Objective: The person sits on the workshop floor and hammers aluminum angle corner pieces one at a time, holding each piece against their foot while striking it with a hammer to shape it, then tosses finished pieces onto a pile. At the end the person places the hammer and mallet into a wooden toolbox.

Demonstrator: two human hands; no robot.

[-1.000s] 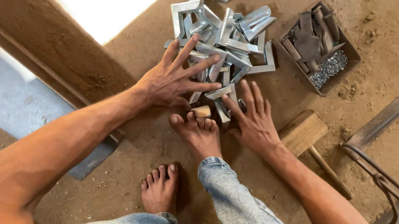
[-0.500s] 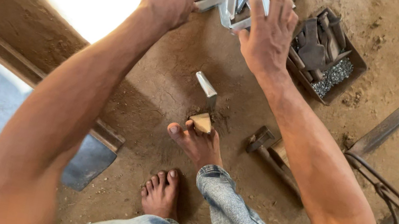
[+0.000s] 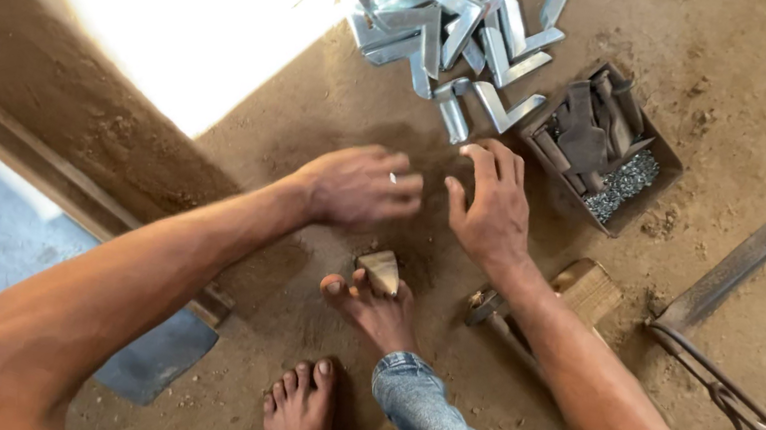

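Observation:
My left hand [image 3: 359, 186] hovers low over the dirt floor with its fingers curled; a small glint of a metal piece [image 3: 393, 178] shows between the fingertips. Just to its right, my right hand [image 3: 493, 211] has its fingers apart and bent and holds nothing. A small wooden wedge [image 3: 382, 269] lies just below both hands, against the toes of my foot [image 3: 378, 313]. Beyond the hands lies a pile of shiny metal angle brackets [image 3: 454, 13].
A brown tray [image 3: 665, 166] right of the pile holds dark metal pieces and small screws. A wooden-headed mallet [image 3: 587, 288] lies by my right forearm. A bent metal rod [image 3: 737, 420] and flat strip [image 3: 722, 279] lie at right. A step edge [image 3: 53, 186] runs at left.
Both hands have drawn back from the bracket pile toward my feet. The loose metal piece that lay on the floor is now under my left fingers.

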